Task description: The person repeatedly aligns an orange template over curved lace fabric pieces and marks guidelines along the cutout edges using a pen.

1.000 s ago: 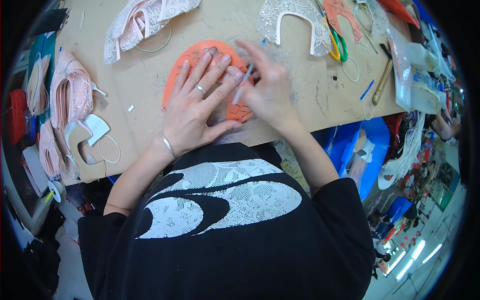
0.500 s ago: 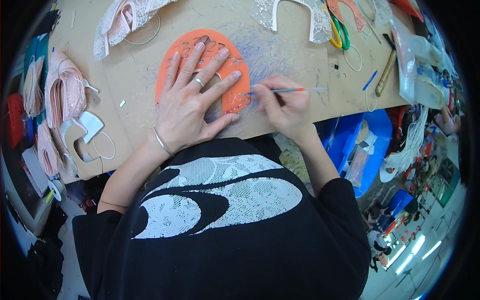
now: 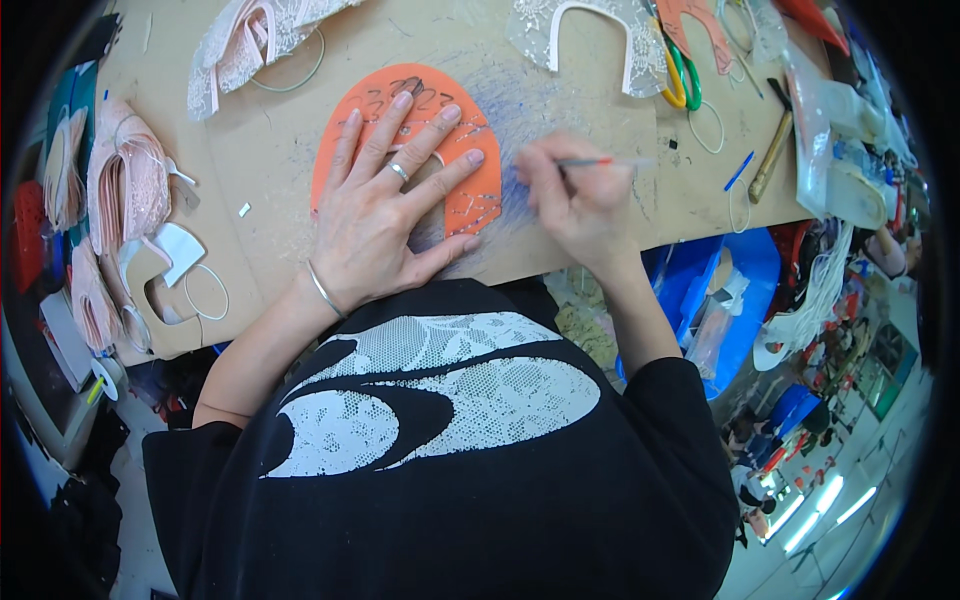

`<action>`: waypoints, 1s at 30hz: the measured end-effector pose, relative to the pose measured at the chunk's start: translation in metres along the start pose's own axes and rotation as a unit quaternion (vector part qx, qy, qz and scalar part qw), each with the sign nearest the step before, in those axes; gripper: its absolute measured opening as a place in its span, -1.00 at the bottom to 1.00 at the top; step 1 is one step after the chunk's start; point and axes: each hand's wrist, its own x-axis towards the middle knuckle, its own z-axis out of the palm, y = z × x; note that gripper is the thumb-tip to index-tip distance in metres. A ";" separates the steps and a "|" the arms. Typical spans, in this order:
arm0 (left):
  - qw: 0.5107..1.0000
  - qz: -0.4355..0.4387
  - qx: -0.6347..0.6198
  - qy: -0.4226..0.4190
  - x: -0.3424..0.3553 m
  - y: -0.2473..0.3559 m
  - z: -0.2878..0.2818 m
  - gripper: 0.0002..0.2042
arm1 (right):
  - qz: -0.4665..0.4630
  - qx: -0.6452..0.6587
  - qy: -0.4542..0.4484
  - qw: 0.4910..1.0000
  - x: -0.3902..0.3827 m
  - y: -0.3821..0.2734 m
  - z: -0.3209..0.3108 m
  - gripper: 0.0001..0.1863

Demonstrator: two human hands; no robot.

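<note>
My left hand (image 3: 385, 225), wearing a ring and bracelet, lies with fingers spread on an orange arch-shaped template (image 3: 472, 205) marked with dark writing and rows of small holes or dots. Just right of the template, my right hand (image 3: 585, 205) is closed round a slim pen (image 3: 628, 161) with a red band, held roughly level; fingertips and pen tip are blurred. Blue scribbles (image 3: 520, 100) cover the brown board (image 3: 260, 180) around the template's right side. What lies under my left palm is hidden.
Folded pink lace pieces (image 3: 130, 175) lie left, others (image 3: 230, 55) behind. A lace arch (image 3: 635, 60), scissors (image 3: 680, 85), a blue pen (image 3: 738, 172) and a wooden-handled tool (image 3: 770, 155) lie right. A blue bin (image 3: 740, 320) hangs below the edge. Another person's arm (image 3: 885, 250) shows far right.
My right hand has moved rightward off the template's right part, and its pen has swung from steep to nearly level. The template and my left hand sit slightly further left in view.
</note>
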 end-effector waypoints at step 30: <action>0.968 0.051 -0.080 0.234 0.079 -0.099 -0.099 -0.59 | 0.006 -0.236 -0.028 0.971 0.039 -0.022 0.027 -0.70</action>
